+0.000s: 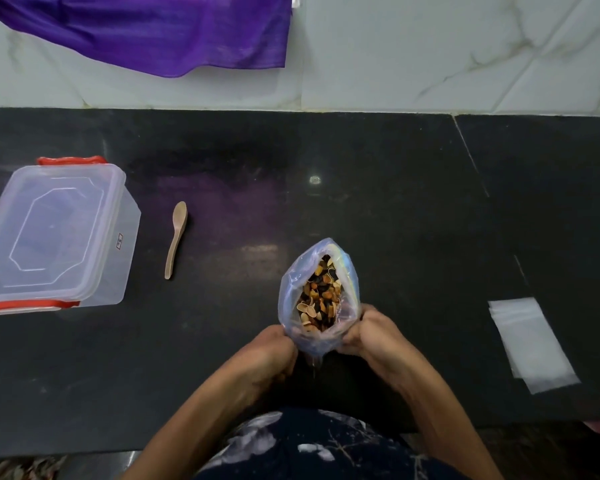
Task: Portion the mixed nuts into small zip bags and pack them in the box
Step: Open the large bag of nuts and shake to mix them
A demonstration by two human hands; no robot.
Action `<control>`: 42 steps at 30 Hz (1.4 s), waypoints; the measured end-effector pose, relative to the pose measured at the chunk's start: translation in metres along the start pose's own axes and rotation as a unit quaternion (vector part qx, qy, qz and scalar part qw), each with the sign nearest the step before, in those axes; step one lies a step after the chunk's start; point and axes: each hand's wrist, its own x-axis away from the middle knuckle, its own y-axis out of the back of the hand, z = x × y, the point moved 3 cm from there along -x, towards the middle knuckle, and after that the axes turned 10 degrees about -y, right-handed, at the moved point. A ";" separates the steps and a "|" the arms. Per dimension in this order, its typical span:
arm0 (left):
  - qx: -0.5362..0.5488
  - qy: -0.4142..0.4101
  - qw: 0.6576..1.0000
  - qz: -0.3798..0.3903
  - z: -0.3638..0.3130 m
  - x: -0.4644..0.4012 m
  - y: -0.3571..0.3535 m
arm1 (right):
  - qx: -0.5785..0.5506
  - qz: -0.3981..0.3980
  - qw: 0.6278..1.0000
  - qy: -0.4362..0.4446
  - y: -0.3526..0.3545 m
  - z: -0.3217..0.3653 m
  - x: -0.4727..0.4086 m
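A large clear bag [293,275] stands upright on the black counter [378,209], its mouth spread wide over the mixed nuts [319,296] inside. My left hand [274,344] grips the near left edge of the mouth, and my right hand [364,332] grips the near right edge. A stack of small empty zip bags [530,344] lies flat at the right. The clear plastic box [54,233] with red clips sits at the left, its lid on. A wooden spoon [175,239] lies between the box and the bag.
A purple cloth [153,29] hangs over the white marble wall behind the counter. The counter's front edge runs just in front of my body.
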 end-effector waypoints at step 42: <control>-0.284 -0.296 0.912 0.027 0.016 0.015 0.008 | 0.171 -0.152 0.946 0.229 0.054 0.036 0.012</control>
